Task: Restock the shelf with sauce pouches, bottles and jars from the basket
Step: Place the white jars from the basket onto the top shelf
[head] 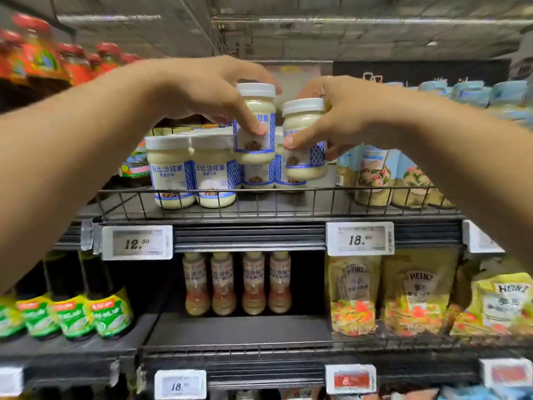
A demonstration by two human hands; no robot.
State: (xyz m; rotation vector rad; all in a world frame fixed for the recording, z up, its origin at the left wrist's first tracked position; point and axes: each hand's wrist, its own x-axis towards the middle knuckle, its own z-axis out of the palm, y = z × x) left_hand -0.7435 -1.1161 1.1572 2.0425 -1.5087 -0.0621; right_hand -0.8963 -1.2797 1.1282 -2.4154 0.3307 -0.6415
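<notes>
Left hand (pixel 202 90) grip around jar (pixel 255 122), right hand (pixel 340 116) grip around second jar (pixel 306 140)

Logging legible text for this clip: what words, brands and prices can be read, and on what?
"12.50": left white price tag on the upper shelf rail.
"18.90": right white price tag on that rail.
"HEINZ": yellow sauce pouches on the lower shelf.
"18.": bottom-rail tag; remaining digits blurred.
Blue-and-white jar labels: Chinese, too blurred.

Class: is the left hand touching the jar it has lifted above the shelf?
Touching. The head view shows the left hand gripping the raised jar, thumb pressed on its label.
</notes>
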